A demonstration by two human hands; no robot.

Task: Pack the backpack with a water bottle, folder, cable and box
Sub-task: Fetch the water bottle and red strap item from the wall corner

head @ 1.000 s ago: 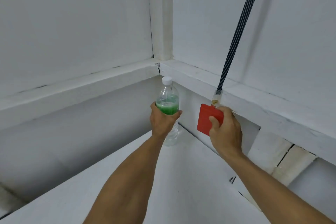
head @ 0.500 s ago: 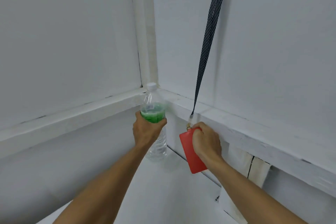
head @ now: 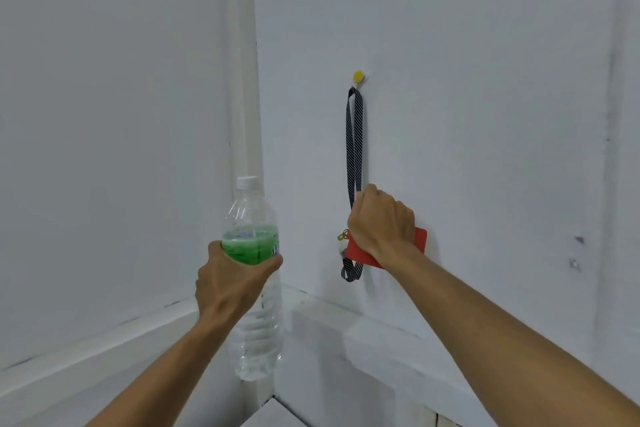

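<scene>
A clear plastic water bottle (head: pixel 254 322) with a green label and white cap is held upright in the air by my left hand (head: pixel 230 279), which grips it around the label. My right hand (head: pixel 381 222) grips a red card holder (head: pixel 420 241) and the lower part of its dark striped lanyard (head: pixel 354 135) against the right wall. The lanyard hangs from a yellow hook (head: pixel 358 76), and a slack loop of it dangles below my fist. No backpack, folder, cable or box is in view.
I face a white room corner with a vertical white pipe (head: pixel 247 80). A white ledge (head: pixel 381 329) runs along both walls at forearm height. A corner of a white tabletop (head: pixel 273 418) shows at the bottom edge.
The view tilted up, bringing the yellow hook into sight. My left hand lifted the bottle off the table. My right hand rose with the red card holder, and the lanyard went slack below it.
</scene>
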